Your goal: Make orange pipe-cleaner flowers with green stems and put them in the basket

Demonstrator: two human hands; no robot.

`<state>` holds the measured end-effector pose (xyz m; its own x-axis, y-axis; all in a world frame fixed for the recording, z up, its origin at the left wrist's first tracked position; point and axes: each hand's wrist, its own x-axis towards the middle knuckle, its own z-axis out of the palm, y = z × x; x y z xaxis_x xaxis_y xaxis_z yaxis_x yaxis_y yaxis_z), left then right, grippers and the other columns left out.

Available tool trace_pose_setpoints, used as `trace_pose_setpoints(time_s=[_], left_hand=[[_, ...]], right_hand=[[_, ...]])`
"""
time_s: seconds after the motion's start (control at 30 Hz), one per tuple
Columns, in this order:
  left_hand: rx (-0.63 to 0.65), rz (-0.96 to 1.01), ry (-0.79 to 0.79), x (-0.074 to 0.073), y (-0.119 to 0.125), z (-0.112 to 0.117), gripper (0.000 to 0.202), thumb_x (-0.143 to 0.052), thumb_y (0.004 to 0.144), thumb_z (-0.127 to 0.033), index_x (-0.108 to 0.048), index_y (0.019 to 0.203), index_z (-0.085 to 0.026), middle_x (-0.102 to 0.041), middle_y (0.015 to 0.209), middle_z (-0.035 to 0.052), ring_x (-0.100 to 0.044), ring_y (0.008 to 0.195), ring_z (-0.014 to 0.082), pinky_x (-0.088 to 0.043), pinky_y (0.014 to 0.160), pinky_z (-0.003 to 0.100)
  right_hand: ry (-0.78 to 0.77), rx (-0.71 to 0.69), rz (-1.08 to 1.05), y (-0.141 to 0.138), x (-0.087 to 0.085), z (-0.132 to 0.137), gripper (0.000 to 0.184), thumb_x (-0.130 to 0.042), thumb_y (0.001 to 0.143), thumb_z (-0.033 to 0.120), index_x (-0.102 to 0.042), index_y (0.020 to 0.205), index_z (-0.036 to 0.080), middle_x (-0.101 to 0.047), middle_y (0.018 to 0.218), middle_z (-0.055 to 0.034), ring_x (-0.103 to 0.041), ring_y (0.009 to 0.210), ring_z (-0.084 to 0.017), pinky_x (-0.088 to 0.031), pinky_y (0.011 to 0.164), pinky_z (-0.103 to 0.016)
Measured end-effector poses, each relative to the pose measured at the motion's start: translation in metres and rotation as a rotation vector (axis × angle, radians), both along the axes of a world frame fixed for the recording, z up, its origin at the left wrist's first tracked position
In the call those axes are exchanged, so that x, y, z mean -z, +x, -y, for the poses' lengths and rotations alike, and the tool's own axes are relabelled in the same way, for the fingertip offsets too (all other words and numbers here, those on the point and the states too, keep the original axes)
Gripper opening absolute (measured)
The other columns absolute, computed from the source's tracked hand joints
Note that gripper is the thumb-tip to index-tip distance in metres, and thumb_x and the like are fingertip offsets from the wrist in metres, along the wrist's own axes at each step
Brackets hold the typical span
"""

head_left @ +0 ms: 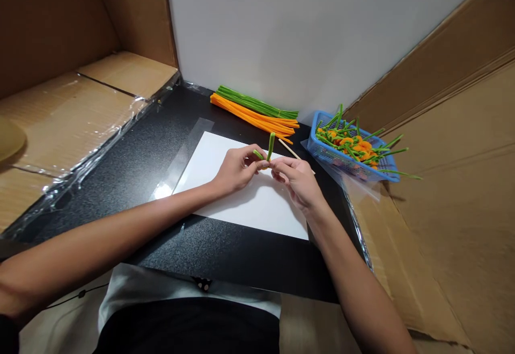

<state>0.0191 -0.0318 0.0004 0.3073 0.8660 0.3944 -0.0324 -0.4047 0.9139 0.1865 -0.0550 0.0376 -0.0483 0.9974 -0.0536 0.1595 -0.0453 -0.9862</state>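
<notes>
Both my hands meet above a white sheet [257, 209] on the black table. Between the fingertips of my left hand [240, 166] is a green pipe cleaner [271, 146], bent so that one end stands up and a shorter end points left. My right hand [296, 178] pinches at the same piece from the right, thumb and forefinger closed. A small bit of orange shows under the fingertips; most of it is hidden. Behind the sheet lie a bundle of green pipe cleaners [257, 102] and a bundle of orange pipe cleaners [253, 116].
A blue basket [341, 162] at the back right holds several orange and green pipe-cleaner pieces, their stems poking over the rim. A thin wooden stick [289, 149] lies behind my right hand. Cardboard walls [454, 182] flank the table, and a white wall stands behind.
</notes>
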Motion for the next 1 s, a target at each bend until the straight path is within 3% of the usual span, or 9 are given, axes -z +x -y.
trace_pose_setpoints(time_s=[0.1,0.2,0.4,0.63,0.77,1.0], left_hand=[[-0.063,-0.134,0.162,-0.002,-0.001,0.004,0.01,-0.057,0.087,-0.015,-0.067,0.089,-0.016,-0.071,0.079,0.0034,-0.064,0.07,0.0132,-0.05,0.067,0.025],[-0.054,-0.15,0.133,-0.001,-0.002,0.001,0.01,-0.06,0.087,-0.02,-0.069,0.088,-0.016,-0.071,0.076,0.0031,-0.063,0.066,0.0126,-0.049,0.064,0.024],[0.089,0.017,-0.139,0.005,-0.001,-0.012,0.022,-0.064,0.087,-0.034,-0.067,0.088,-0.013,-0.069,0.076,0.0043,-0.062,0.062,0.012,-0.051,0.06,0.024],[0.11,0.058,-0.108,0.002,0.0,-0.009,0.011,-0.067,0.083,-0.024,-0.069,0.084,-0.013,-0.069,0.076,0.0031,-0.061,0.062,0.0103,-0.051,0.061,0.022],[0.121,0.093,-0.192,0.001,0.0,-0.01,0.015,-0.068,0.081,-0.027,-0.067,0.082,-0.012,-0.067,0.072,0.0027,-0.061,0.058,0.0103,-0.05,0.058,0.022],[0.123,0.096,-0.228,0.004,-0.001,-0.013,0.024,-0.071,0.082,-0.034,-0.059,0.09,-0.014,-0.066,0.068,0.0004,-0.062,0.056,0.0116,-0.05,0.056,0.022]], right_hand=[[-0.244,-0.016,-0.155,0.0,-0.002,0.0,0.017,-0.074,0.063,0.03,-0.068,0.063,0.014,-0.053,0.056,0.0007,-0.046,0.052,-0.01,-0.03,0.043,-0.022],[-0.326,0.038,-0.264,-0.002,-0.001,0.001,0.018,-0.077,0.058,0.027,-0.066,0.062,0.015,-0.052,0.057,0.0007,-0.047,0.052,-0.009,-0.029,0.041,-0.02],[-0.187,0.114,-0.176,-0.005,0.002,0.002,0.02,-0.08,0.06,0.033,-0.069,0.063,0.016,-0.055,0.057,0.0009,-0.042,0.049,-0.008,-0.026,0.042,-0.022],[-0.094,0.098,-0.059,-0.005,0.002,0.002,0.017,-0.072,0.064,0.032,-0.068,0.059,0.017,-0.055,0.054,0.0015,-0.042,0.05,-0.009,-0.027,0.047,-0.025],[0.03,0.126,0.051,-0.005,0.005,0.002,0.02,-0.072,0.069,0.034,-0.068,0.06,0.017,-0.056,0.055,0.0021,-0.043,0.052,-0.01,-0.03,0.051,-0.026],[-0.016,0.097,-0.116,-0.002,0.012,0.0,0.019,-0.075,0.068,0.035,-0.07,0.072,0.018,-0.062,0.069,0.0001,-0.054,0.065,-0.013,-0.035,0.054,-0.024]])
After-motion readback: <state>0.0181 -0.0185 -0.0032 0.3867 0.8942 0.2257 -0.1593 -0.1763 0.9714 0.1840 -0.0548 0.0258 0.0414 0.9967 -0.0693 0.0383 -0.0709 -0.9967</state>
